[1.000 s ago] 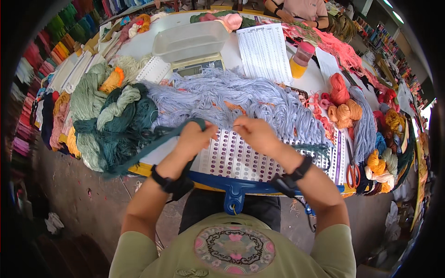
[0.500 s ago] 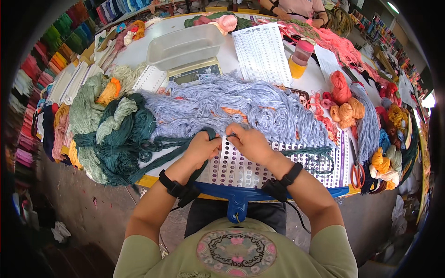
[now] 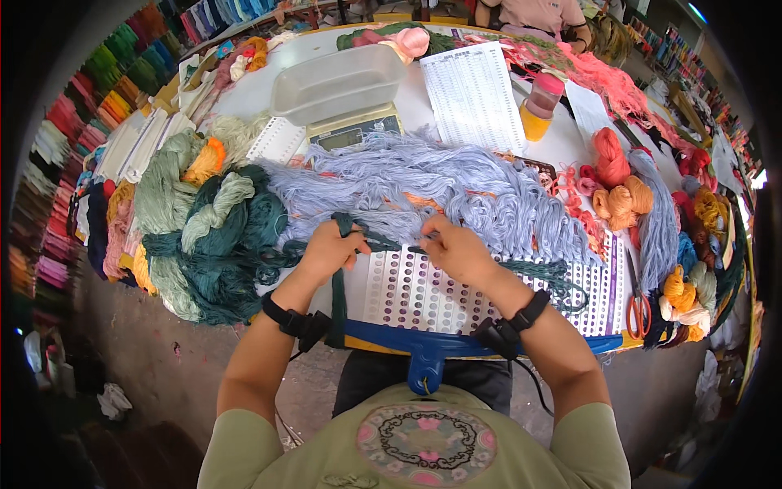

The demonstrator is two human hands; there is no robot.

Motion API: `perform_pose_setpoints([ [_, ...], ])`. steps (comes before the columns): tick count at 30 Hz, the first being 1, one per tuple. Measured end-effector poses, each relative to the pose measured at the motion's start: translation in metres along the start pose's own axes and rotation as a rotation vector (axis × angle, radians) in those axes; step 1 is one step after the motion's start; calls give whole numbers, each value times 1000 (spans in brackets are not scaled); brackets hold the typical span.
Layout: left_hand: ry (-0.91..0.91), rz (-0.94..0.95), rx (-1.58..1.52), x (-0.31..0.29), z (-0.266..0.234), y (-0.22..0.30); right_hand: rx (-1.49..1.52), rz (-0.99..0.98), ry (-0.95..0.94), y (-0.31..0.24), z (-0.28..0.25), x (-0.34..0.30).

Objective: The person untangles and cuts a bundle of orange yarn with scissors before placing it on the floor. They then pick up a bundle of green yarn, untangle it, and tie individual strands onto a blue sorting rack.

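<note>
My left hand is closed round a hank of dark green thread, part of which hangs past the table's front edge. Strands of the same thread stretch from it toward my right hand, whose fingers are pinched on them. Both hands hover over white hole-punched cards with purple marks. More dark green strands lie across the cards to the right. Behind my hands spreads a wide heap of pale lavender-blue thread. A large dark green bundle lies to the left.
A blue bar runs along the front edge. Orange-handled scissors lie right. Behind the heap are a scale bearing a clear plastic tub, a printed sheet and a pink-lidded jar. Another person is across the table.
My left hand has moved left, away from my right hand, and the green strands now span the gap. The hank below it hangs straighter. The view has shifted slightly.
</note>
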State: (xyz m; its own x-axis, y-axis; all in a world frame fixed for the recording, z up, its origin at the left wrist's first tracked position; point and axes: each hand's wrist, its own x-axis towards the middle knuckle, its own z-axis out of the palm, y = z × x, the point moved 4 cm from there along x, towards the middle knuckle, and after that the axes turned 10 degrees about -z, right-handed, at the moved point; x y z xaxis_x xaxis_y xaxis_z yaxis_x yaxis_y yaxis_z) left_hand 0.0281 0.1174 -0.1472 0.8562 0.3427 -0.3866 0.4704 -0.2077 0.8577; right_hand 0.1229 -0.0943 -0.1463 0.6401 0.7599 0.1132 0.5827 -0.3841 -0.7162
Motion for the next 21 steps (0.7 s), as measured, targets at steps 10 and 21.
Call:
perform_pose_setpoints([
  [10, -26, -128, -316, -12, 22, 3, 21, 0, -12, 3, -1, -3],
  [21, -154, 273, 258, -11, 56, 6, 320, 36, -121, 6, 11, 5],
])
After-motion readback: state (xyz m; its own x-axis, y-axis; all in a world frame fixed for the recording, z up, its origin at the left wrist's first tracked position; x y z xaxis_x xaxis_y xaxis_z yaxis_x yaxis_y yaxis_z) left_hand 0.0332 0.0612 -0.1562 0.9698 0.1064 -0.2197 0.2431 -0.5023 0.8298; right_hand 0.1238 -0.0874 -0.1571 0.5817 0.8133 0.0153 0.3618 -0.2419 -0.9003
